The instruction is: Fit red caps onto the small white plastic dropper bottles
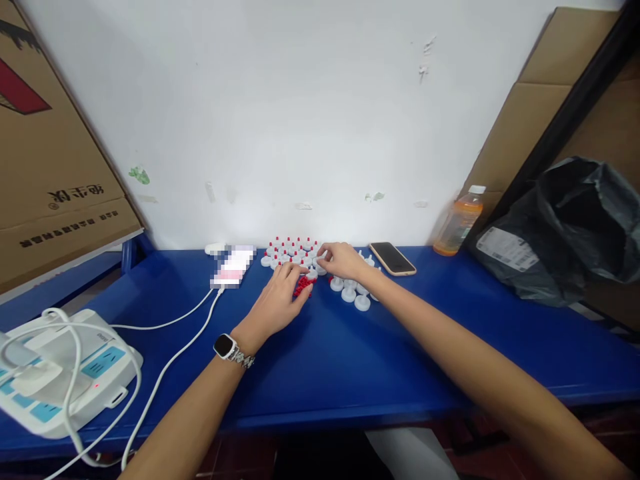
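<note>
My left hand (280,298), with a watch on the wrist, rests on the blue table (350,360), its fingers curled over a small pile of red pieces (303,285). My right hand (341,259) pinches at a white cap among several white caps with red tips (293,251) lined up near the wall. Several plain white caps (353,292) lie loose just in front of my right wrist. What the right fingertips hold is too small to name.
A phone on a white cable (234,265) lies left of the caps, a dark phone (393,257) to their right. A power strip (60,373) sits front left. An orange drink bottle (457,223), a black bag (565,227) and cardboard boxes (50,153) flank the table.
</note>
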Demonstrator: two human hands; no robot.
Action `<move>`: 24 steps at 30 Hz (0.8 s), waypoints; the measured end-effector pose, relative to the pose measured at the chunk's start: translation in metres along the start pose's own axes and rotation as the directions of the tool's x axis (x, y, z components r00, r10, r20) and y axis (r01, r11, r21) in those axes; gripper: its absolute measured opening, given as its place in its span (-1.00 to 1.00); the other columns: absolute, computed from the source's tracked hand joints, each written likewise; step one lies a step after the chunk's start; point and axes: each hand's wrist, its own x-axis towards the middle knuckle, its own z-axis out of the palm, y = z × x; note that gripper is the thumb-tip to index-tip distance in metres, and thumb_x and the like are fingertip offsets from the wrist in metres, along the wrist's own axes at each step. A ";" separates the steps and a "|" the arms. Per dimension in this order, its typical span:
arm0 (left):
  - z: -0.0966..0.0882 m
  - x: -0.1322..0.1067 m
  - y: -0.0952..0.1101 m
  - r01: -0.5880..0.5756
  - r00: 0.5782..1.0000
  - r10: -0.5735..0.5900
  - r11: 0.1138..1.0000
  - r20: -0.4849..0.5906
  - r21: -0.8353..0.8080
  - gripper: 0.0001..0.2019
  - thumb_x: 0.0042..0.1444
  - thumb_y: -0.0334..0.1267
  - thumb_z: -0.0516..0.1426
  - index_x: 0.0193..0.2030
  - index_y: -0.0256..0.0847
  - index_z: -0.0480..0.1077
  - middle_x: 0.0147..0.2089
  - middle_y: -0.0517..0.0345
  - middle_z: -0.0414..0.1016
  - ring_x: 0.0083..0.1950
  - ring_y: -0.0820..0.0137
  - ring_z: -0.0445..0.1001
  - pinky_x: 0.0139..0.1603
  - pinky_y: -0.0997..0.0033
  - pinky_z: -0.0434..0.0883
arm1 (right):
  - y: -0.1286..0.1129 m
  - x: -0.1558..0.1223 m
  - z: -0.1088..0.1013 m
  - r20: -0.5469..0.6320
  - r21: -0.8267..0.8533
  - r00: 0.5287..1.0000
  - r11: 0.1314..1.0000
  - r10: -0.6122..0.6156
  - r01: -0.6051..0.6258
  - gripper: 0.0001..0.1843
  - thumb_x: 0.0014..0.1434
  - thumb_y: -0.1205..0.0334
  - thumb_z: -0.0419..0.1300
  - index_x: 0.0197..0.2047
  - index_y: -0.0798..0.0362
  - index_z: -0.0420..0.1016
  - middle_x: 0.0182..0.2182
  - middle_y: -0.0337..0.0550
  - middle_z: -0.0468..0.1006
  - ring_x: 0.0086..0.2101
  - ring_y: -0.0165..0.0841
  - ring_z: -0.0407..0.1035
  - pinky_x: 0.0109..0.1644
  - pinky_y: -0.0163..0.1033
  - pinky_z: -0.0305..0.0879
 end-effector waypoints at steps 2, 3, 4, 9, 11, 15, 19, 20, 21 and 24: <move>0.000 0.000 0.000 -0.008 1.000 0.008 1.000 -0.009 -0.004 -0.71 0.35 -0.11 0.00 0.12 -0.12 0.30 0.10 0.00 0.37 0.18 0.16 0.33 0.19 0.04 0.38 | 0.000 -0.011 -0.003 -0.052 0.000 0.999 1.000 0.000 0.000 -0.74 0.19 0.14 0.19 -0.08 0.00 0.54 -0.37 -0.22 0.64 -0.33 -0.32 0.47 -0.21 -0.27 0.20; 0.000 0.000 0.001 -0.016 1.000 0.016 1.000 -0.012 -0.006 -0.72 0.35 -0.12 0.00 0.12 -0.12 0.31 0.10 0.00 0.37 0.18 0.16 0.33 0.19 0.05 0.37 | 0.000 -0.019 -0.006 -0.069 -0.016 0.998 1.000 0.001 -0.002 -0.75 0.19 0.12 0.20 -0.10 0.01 0.54 -0.39 -0.22 0.63 -0.33 -0.31 0.47 -0.21 -0.26 0.20; 0.000 0.000 0.001 -0.025 1.000 0.025 1.000 -0.014 -0.007 -0.72 0.35 -0.12 0.00 0.12 -0.11 0.31 0.10 0.01 0.37 0.18 0.16 0.33 0.19 0.05 0.37 | 0.001 -0.026 -0.008 -0.076 -0.038 0.997 0.999 0.004 -0.007 -0.78 0.18 0.12 0.21 -0.14 0.01 0.54 -0.41 -0.21 0.62 -0.33 -0.30 0.46 -0.20 -0.25 0.20; 0.000 0.000 0.007 -0.046 0.999 0.046 0.999 0.003 -0.011 -0.71 0.36 -0.12 0.00 0.14 -0.13 0.30 0.10 0.01 0.37 0.18 0.18 0.32 0.20 0.07 0.36 | 0.001 -0.054 -0.017 -0.039 -0.028 0.999 1.000 -0.006 0.005 -0.95 0.11 0.26 0.24 -0.32 0.03 0.51 -0.44 -0.23 0.61 -0.36 -0.34 0.46 -0.21 -0.27 0.20; 0.000 0.000 0.009 -0.050 0.999 0.050 0.999 0.009 -0.017 -0.71 0.36 -0.13 0.00 0.14 -0.13 0.30 0.10 0.01 0.37 0.17 0.18 0.32 0.21 0.08 0.35 | 0.002 -0.056 -0.015 -0.038 0.038 0.999 0.999 -0.029 0.030 -0.94 0.08 0.35 0.20 -0.36 0.03 0.49 -0.44 -0.24 0.62 -0.39 -0.37 0.47 -0.24 -0.29 0.20; 0.001 0.000 0.010 -0.063 0.998 0.063 0.998 0.008 -0.026 -0.72 0.36 -0.14 0.00 0.13 -0.13 0.30 0.09 0.02 0.38 0.16 0.20 0.33 0.21 0.10 0.35 | 0.003 -0.055 -0.011 -0.050 0.104 0.997 0.993 -0.054 0.059 -0.93 0.05 0.38 0.21 -0.40 0.04 0.48 -0.45 -0.24 0.61 -0.40 -0.38 0.46 -0.25 -0.30 0.22; 0.003 0.001 0.013 -0.067 0.998 0.067 0.998 0.007 -0.010 -0.70 0.36 -0.11 0.01 0.15 -0.13 0.30 0.10 0.00 0.37 0.16 0.19 0.33 0.20 0.08 0.35 | -0.004 -0.057 -0.010 -0.098 0.256 0.994 0.964 -0.049 0.072 -0.95 0.05 0.37 0.22 -0.40 0.05 0.48 -0.46 -0.23 0.57 -0.41 -0.38 0.42 -0.28 -0.30 0.23; 0.003 0.001 0.015 -0.067 0.998 0.067 0.998 0.006 -0.002 -0.69 0.35 -0.10 0.01 0.15 -0.13 0.30 0.10 -0.01 0.38 0.16 0.17 0.33 0.20 0.07 0.35 | -0.008 -0.058 -0.010 -0.121 0.334 0.991 0.938 -0.049 0.087 -0.97 0.06 0.36 0.23 -0.40 0.05 0.48 -0.46 -0.23 0.56 -0.41 -0.39 0.41 -0.28 -0.30 0.24; 0.004 0.001 0.016 -0.069 0.998 0.069 0.998 0.006 0.007 -0.68 0.35 -0.08 0.02 0.15 -0.14 0.29 0.10 -0.02 0.38 0.15 0.16 0.34 0.19 0.06 0.35 | -0.012 -0.059 -0.009 -0.141 0.415 0.989 0.904 -0.052 0.107 -0.98 0.08 0.32 0.23 -0.39 0.05 0.47 -0.46 -0.24 0.56 -0.41 -0.39 0.41 -0.28 -0.30 0.25; 0.004 0.001 0.016 -0.062 0.998 0.062 0.998 0.029 0.019 -0.69 0.36 -0.07 0.00 0.12 -0.17 0.31 0.04 -0.02 0.43 0.10 0.16 0.38 0.13 0.05 0.38 | -0.024 -0.059 -0.006 -0.179 0.581 0.981 0.796 -0.077 0.168 -0.89 0.14 0.20 0.24 -0.34 0.06 0.47 -0.42 -0.23 0.56 -0.39 -0.40 0.41 -0.25 -0.28 0.26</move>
